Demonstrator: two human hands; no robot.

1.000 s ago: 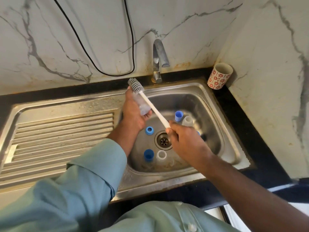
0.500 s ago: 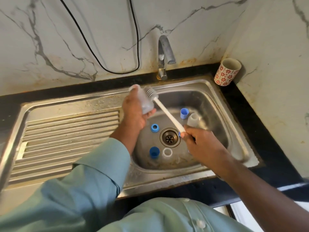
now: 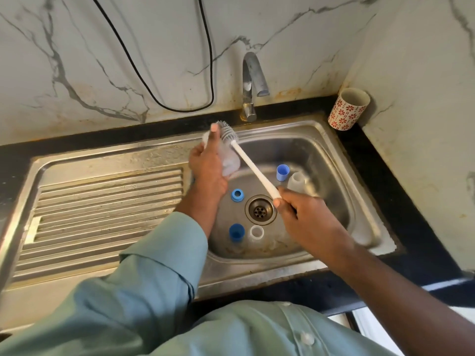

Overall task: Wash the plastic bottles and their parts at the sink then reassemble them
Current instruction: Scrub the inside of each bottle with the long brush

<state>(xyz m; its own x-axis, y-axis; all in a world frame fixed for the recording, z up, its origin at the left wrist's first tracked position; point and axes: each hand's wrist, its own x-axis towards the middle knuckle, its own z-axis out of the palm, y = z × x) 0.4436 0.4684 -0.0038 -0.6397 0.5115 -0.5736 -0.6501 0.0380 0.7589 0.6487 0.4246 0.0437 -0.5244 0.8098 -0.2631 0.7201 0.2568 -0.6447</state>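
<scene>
Over the steel sink (image 3: 331, 160), the left hand (image 3: 208, 163) grips a clear plastic bottle (image 3: 230, 163). The right hand (image 3: 300, 214) holds a white long-handled bottle brush (image 3: 253, 170), its bristles beside the bottle's top. Blue caps (image 3: 282, 172) and clear parts lie around the drain (image 3: 260, 209).

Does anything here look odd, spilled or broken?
Nothing looks spilled or broken. Oddest: a black cable dangles in a loop down the marble wall left of the metal tap, and rusty stains mark the wall's foot behind the steel sink.

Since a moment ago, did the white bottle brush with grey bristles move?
Yes. The brush head slid back up beside the clear bottle, away from the drain.
</scene>
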